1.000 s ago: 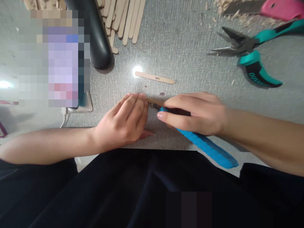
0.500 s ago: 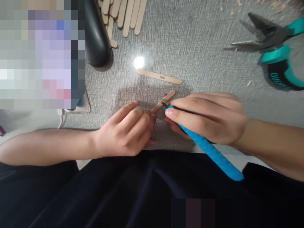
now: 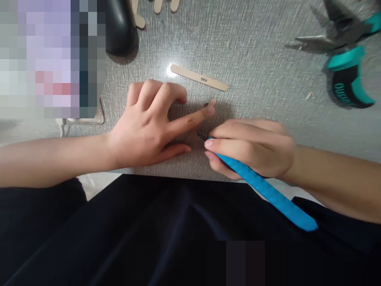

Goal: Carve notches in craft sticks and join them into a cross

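My left hand [image 3: 151, 125] lies over the table with its fingers apart. Its stretched index finger rests on a wooden craft stick [image 3: 213, 102], and only the stick's far tip shows past the fingertip. A blue-handled craft knife [image 3: 264, 188] is pinched in my right hand [image 3: 256, 145], its thin dark tip pointing left, just below my left index finger. Whether that tip touches anything I cannot tell. Farther up lies a second craft stick [image 3: 190, 75] with a small rectangular slot cut near its middle.
Pliers [image 3: 345, 43] with teal and black handles lie at the upper right. A black rounded object [image 3: 120, 28] stands at the upper left beside several more craft sticks [image 3: 138, 20]. A small wood shaving [image 3: 310, 95] lies below the pliers.
My left hand has gone from closed around the stick to spread, its index finger now on top of the stick. The knife tip has moved slightly lower, off the stick's visible part. The view has shifted.
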The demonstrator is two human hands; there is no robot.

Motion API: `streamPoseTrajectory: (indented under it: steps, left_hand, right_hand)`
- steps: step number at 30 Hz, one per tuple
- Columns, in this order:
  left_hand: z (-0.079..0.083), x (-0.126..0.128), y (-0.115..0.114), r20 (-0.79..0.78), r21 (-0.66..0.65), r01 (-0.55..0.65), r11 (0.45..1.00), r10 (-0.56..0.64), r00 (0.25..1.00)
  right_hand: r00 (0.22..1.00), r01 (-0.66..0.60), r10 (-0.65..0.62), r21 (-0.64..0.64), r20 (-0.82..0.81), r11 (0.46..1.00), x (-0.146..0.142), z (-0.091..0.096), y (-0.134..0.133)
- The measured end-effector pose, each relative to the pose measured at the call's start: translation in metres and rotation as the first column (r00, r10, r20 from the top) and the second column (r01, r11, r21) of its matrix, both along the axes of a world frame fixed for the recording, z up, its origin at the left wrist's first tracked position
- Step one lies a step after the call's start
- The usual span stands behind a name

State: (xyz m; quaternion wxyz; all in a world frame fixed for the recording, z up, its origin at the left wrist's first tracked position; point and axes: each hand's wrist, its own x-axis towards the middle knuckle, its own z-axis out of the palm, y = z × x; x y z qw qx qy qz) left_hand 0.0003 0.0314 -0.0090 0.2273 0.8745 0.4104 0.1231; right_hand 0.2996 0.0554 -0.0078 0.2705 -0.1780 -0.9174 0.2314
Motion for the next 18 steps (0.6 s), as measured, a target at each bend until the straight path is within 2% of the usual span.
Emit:
streamPoseTrajectory:
  steps: [4, 8, 10, 14, 16, 18]
  left_hand:
    - [0.000, -0.004, 0.002, -0.056, 0.057, 0.030, 0.998, -0.027, 0.998]
    - [0.000, -0.005, 0.004, -0.069, 0.262, 0.070, 0.962, -0.053, 0.996]
    - [0.001, -0.004, 0.005, -0.080, 0.243, 0.059, 0.968, -0.041, 0.996]
    - [0.002, -0.002, 0.003, -0.137, 0.107, 0.056, 0.993, -0.041, 0.990]
    - [0.000, -0.003, 0.001, -0.154, 0.133, 0.063, 0.989, -0.042, 0.987]
    - [-0.004, -0.003, 0.000, -0.129, 0.232, 0.064, 0.971, -0.035, 0.991]
  right_hand:
    - [0.998, -0.051, 0.049, 0.057, 0.045, 0.997, 0.001, 0.001, 0.004]
    - [0.996, -0.069, 0.064, 0.086, 0.054, 0.994, 0.004, -0.002, 0.001]
    - [0.998, -0.057, 0.054, 0.068, 0.041, 0.996, 0.005, -0.006, -0.002]
    - [0.998, -0.057, 0.055, 0.045, 0.034, 0.997, 0.007, -0.006, -0.002]
    - [0.996, -0.074, 0.072, 0.038, 0.047, 0.997, 0.006, -0.001, 0.001]
    - [0.994, -0.084, 0.083, 0.021, 0.069, 0.996, 0.005, 0.004, 0.004]
